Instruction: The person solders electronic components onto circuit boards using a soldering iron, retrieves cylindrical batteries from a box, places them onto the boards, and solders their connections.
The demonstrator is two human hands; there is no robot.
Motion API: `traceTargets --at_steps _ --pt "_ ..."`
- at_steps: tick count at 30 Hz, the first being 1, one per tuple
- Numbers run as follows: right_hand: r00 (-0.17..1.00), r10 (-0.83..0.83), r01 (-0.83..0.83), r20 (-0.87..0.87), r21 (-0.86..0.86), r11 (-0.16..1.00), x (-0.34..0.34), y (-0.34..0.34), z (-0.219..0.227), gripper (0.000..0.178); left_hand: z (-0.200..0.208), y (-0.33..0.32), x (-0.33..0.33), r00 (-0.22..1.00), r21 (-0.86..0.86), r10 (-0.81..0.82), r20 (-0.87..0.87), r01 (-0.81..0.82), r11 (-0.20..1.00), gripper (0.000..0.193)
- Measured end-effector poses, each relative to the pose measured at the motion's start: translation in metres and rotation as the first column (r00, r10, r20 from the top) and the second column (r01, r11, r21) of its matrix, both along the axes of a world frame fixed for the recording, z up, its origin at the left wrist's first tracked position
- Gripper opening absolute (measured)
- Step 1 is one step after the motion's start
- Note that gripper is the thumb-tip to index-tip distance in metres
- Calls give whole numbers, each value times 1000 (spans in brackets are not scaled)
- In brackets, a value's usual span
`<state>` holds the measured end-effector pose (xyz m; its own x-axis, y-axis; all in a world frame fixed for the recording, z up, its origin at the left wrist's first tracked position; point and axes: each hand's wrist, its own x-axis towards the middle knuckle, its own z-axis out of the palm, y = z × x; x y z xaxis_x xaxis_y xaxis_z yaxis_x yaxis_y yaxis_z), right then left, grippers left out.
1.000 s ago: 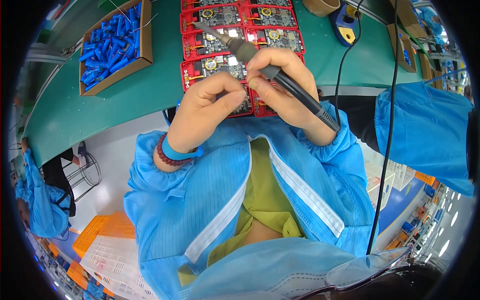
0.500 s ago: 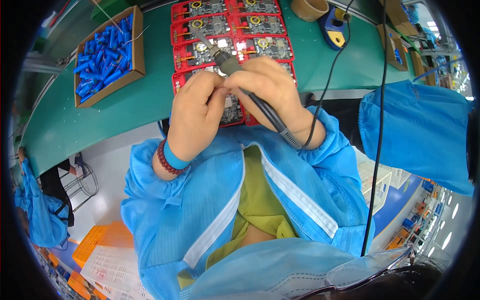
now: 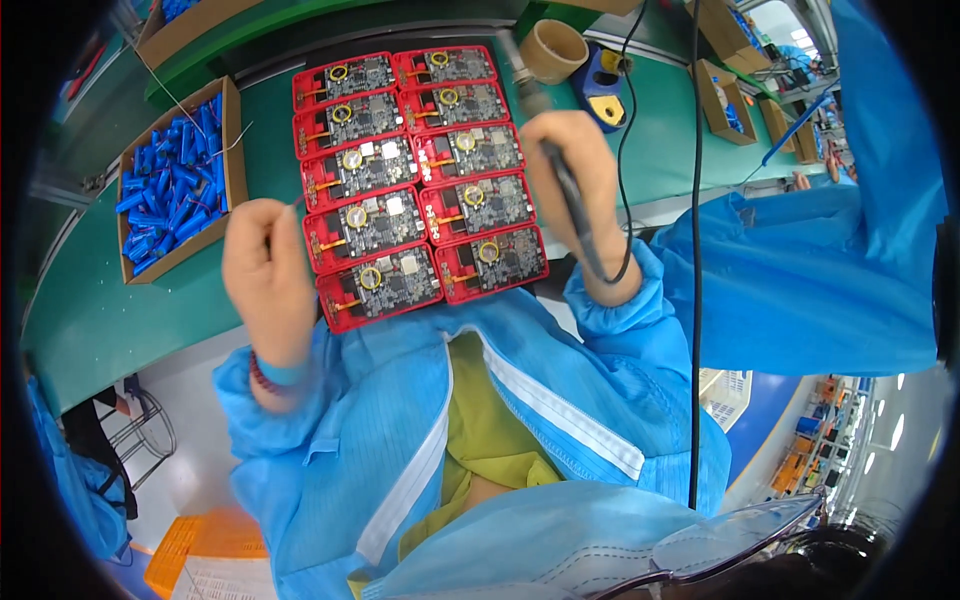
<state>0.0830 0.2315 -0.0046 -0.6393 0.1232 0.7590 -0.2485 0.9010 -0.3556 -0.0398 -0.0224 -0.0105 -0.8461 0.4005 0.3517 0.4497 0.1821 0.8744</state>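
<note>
My right hand (image 3: 583, 160) is wrapped round a soldering iron (image 3: 533, 97), its tip pointing up and away from me and blurred by motion. The iron's black cord loops down past the wrist. My left hand (image 3: 268, 280) is left of the red cases, fingers curled and thumb against them; whatever is in that pinch is too small to make out. Between the hands, several red cases (image 3: 338, 323) lie in two columns on the green bench. In each, a dark circuit board (image 3: 395, 283) shows a round yellow-ringed part.
A cardboard box (image 3: 236, 160) of blue cylindrical cells (image 3: 165, 190) stands left. Behind my right hand are a tan round pot (image 3: 553, 52) and a blue iron stand (image 3: 602, 92) with a yellow sponge. A black cable (image 3: 697, 250) hangs at right, before a person's blue sleeve (image 3: 790, 270).
My hands, together over the cases before, have parted: the left went left and down, the right went right with the soldering iron. The whole grid of cases is now uncovered; the view has shifted.
</note>
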Motion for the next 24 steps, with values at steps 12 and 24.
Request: traceTargets --at_steps 12,24 --pt "926 -340 360 -162 113 926 -117 173 75 24 -24 -9 -4 994 30 -88 66 86 996 7" --pt "980 167 -195 -105 -646 738 -41 52 52 25 -46 -21 -23 990 -99 -61 124 73 992 7"
